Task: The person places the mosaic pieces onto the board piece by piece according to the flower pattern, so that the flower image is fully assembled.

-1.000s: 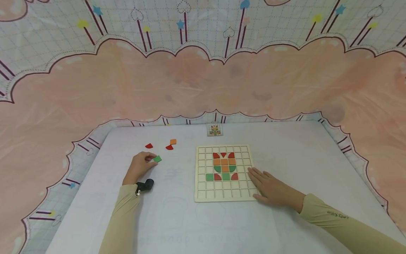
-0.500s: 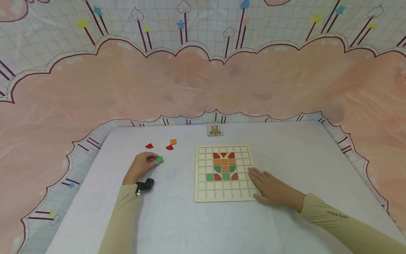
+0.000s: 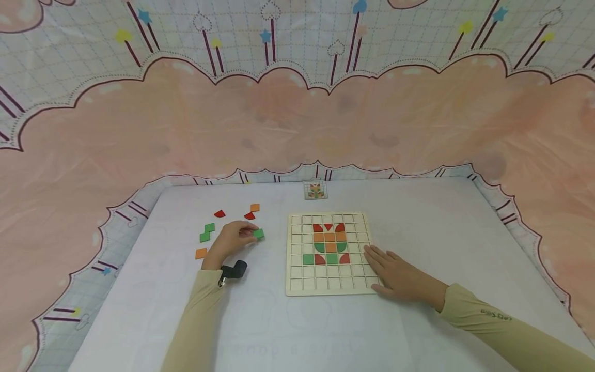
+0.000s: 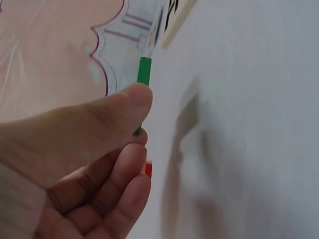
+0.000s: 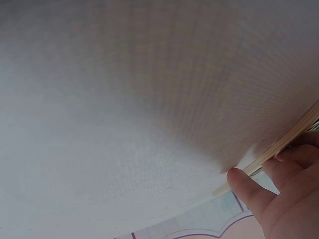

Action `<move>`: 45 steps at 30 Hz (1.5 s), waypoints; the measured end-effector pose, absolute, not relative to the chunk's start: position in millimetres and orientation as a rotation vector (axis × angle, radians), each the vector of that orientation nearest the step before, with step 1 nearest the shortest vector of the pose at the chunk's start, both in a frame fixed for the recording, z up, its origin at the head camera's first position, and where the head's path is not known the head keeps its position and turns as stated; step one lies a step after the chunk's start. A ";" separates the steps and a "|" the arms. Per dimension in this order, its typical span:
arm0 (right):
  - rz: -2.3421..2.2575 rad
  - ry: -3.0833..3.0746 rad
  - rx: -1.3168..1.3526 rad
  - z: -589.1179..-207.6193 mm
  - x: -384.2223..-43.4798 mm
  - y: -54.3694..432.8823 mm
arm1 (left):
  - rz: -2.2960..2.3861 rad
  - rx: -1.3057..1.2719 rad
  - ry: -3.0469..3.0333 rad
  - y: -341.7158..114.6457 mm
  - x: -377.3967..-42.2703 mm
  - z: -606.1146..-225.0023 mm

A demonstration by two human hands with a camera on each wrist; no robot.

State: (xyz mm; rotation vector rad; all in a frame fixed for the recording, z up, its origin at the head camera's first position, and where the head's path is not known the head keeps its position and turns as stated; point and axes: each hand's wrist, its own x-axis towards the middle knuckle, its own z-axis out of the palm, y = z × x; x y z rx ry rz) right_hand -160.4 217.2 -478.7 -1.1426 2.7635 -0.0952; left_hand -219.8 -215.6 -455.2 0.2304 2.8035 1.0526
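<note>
My left hand (image 3: 232,239) pinches a small green square tile (image 3: 259,234) between thumb and fingers, left of the wooden grid board (image 3: 297,284). In the left wrist view the green tile (image 4: 144,69) stands edge-on past the thumb, above the white surface. My right hand (image 3: 401,276) rests along the board's right edge with its fingers stretched out. A thumb and fingers (image 5: 249,191) touch that edge in the right wrist view. Red, orange and green pieces fill several cells in the middle of the board.
Loose on the table left of the board lie red fan-shaped pieces (image 3: 220,213), orange squares (image 3: 201,253) and green squares (image 3: 205,237). A small pattern card (image 3: 315,190) lies behind the board. A printed cloth (image 3: 297,124) hangs behind the white table (image 3: 446,217).
My left hand has moved right, toward the board, carrying the green tile. Two green squares and an orange one behind it have come into sight. The right hand has stayed put.
</note>
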 end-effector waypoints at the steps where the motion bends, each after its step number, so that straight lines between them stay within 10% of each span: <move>1: -0.097 2.763 -1.142 -478.0 -160.2 217.1 | 1.051 0.238 2.799 -209.4 -219.8 -454.9; 45: -0.099 2.788 -1.189 -478.8 -160.0 220.1 | 1.205 0.674 2.547 -23.8 -205.8 -469.6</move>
